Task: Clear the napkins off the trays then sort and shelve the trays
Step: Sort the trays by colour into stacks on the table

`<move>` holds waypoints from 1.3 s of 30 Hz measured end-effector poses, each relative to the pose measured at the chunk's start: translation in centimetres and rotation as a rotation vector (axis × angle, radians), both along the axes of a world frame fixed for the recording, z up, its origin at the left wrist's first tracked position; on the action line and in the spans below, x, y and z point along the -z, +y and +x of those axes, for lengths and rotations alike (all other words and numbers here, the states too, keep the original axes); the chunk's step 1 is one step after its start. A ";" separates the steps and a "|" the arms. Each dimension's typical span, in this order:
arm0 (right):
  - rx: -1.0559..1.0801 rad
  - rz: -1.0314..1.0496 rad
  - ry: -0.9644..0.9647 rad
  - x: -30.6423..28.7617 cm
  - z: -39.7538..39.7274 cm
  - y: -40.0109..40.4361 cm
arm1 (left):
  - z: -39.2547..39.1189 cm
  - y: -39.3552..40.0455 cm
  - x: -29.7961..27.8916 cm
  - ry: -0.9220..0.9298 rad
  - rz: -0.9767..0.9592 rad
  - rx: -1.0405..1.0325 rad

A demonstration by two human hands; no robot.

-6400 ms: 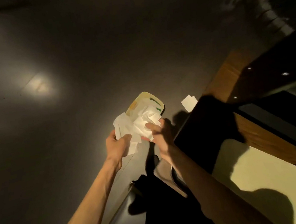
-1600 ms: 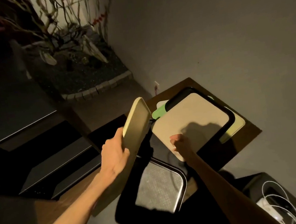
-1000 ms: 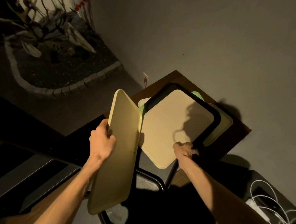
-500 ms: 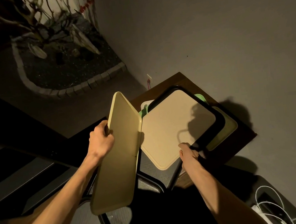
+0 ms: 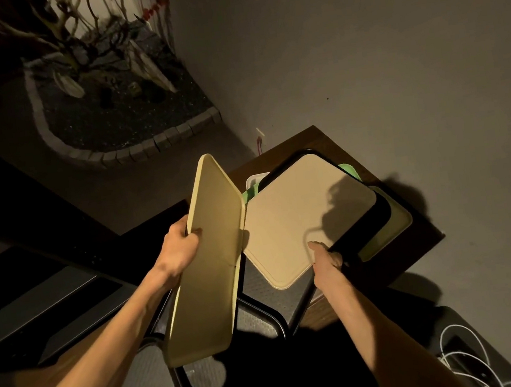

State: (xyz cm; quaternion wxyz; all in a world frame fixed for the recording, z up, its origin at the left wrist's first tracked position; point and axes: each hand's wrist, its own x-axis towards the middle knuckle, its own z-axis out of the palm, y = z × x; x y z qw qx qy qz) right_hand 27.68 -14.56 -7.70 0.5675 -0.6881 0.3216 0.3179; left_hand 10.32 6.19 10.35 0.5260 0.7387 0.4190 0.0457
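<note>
An olive tray (image 5: 206, 258) is being held nearly on edge by the left hand (image 5: 178, 247), its grip closed around the tray's left rim, forearm reaching up from the near left. The right hand (image 5: 326, 260) is being kept at the near corner of a beige tray (image 5: 296, 220), grip pinched on its edge. That tray is lying atop a black tray (image 5: 371, 220) on the stack on the brown bench (image 5: 417, 246).
</note>
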 end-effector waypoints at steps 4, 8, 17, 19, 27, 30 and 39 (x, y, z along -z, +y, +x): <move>0.078 0.112 -0.146 -3.2 0.1 1.0 | -0.3 1.1 -0.4 -0.027 0.013 -0.049; -0.005 0.449 -0.471 -9.3 -0.1 1.6 | 0.0 2.3 -1.3 -0.046 0.050 -0.094; -0.696 0.199 -0.825 -19.7 0.2 4.6 | 3.0 0.6 -1.4 -0.219 -0.230 -0.211; -0.805 0.218 -0.756 -20.4 -1.4 6.0 | 3.6 -0.2 -1.4 -0.251 -0.309 -0.243; -1.119 0.131 -0.788 -17.0 -7.5 9.5 | 4.6 -2.7 1.3 -0.343 -0.411 -0.384; -1.182 0.217 -0.794 -16.2 -8.1 9.1 | 3.7 -2.9 2.4 -0.366 -0.491 -0.447; -1.297 0.341 -0.627 -14.3 -10.8 8.0 | 2.5 -2.6 3.6 -0.302 -0.479 -0.447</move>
